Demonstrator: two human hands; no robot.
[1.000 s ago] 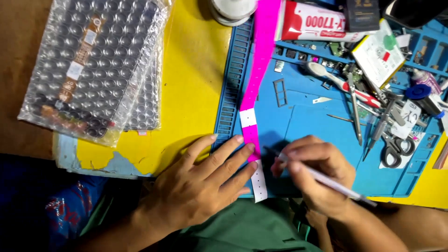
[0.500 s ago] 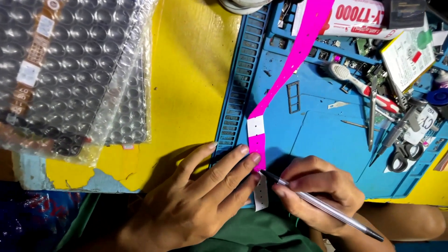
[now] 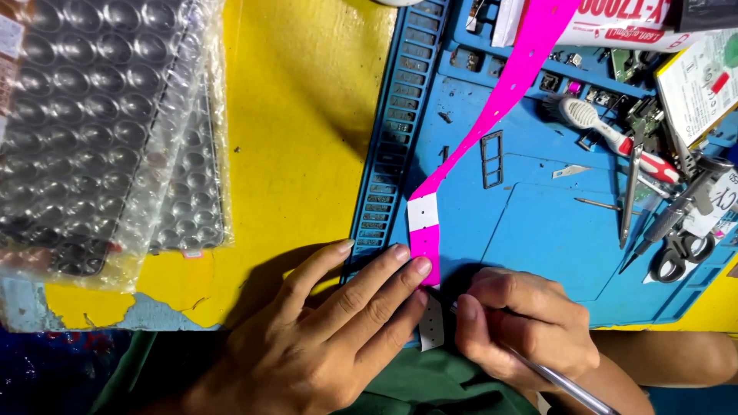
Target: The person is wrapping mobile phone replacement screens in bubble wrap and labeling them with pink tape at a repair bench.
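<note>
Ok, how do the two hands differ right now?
The left hand lies flat, fingers spread, pressing the pink strip onto the blue mat; the right hand is curled. The left hand holds nothing; the right hand grips a thin metal tool, pen-style. Both are bare and meet at the strip's near end.

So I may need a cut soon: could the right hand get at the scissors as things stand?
Probably yes: the right hand lies near the scissors with bare blue mat between, but it already holds a thin metal tool.
</note>
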